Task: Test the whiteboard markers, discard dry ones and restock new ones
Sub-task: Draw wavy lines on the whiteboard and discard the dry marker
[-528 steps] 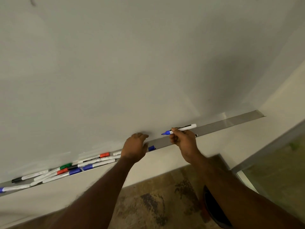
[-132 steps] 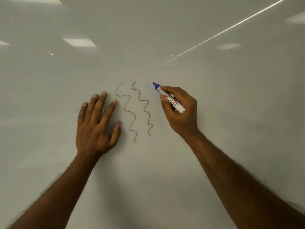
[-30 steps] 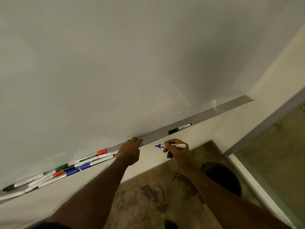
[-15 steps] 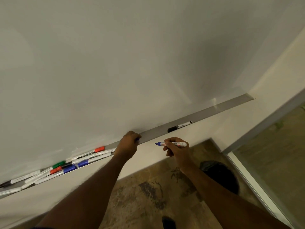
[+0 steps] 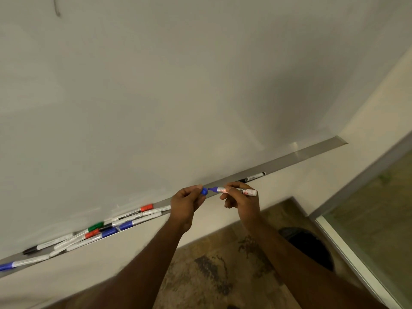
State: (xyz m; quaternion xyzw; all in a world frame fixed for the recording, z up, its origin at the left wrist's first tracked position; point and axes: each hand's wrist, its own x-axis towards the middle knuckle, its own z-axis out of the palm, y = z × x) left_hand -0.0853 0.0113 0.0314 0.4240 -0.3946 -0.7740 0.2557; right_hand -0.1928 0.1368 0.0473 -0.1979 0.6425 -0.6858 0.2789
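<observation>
Markers (image 5: 128, 219) clutter tray (image 5: 312, 155); black marker (image 5: 254, 176) lies rightward alone.

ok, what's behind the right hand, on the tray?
A black-capped marker lies in the tray just behind the right hand. Its white barrel and far end show; the cap end is partly covered by that hand and the blue marker it holds.

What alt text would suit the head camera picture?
Before a whiteboard, the left hand pinches a blue cap just short of the tip of the blue marker that the right hand holds. More markers lie in the tray below.
</observation>
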